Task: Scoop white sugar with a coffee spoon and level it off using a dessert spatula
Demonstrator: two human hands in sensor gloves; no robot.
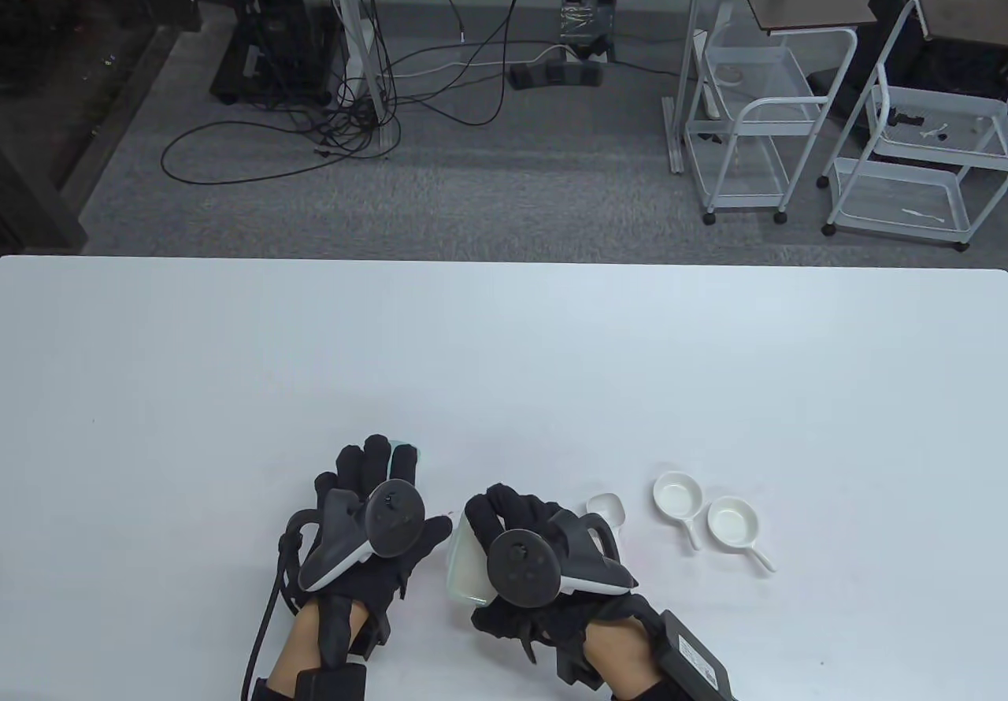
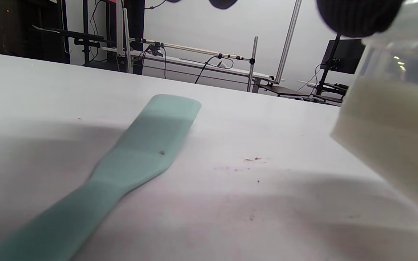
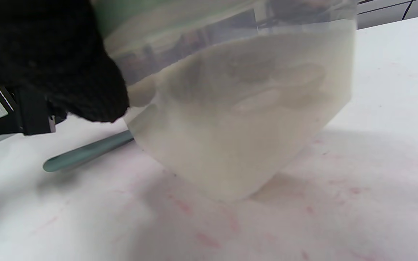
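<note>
The right hand (image 1: 543,551) grips one tilted sugar container (image 1: 466,567); the left hand (image 1: 370,520) hovers, fingers relaxed, above one green spatula (image 2: 136,152). Two white dishes (image 1: 677,494) sit toward the worktop's near edge.

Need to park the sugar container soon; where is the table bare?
Bare: the table's whole far half and both outer sides. Crowded: the near centre, where spatula, sugar container, spoon and two small dishes cluster.

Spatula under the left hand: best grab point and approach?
Pinch the narrow handle of the green spatula, coming from above with the left hand. It lies flat on the table, with its wide blade pointing away, so an edge pinch suits better than sliding fingers underneath.
</note>
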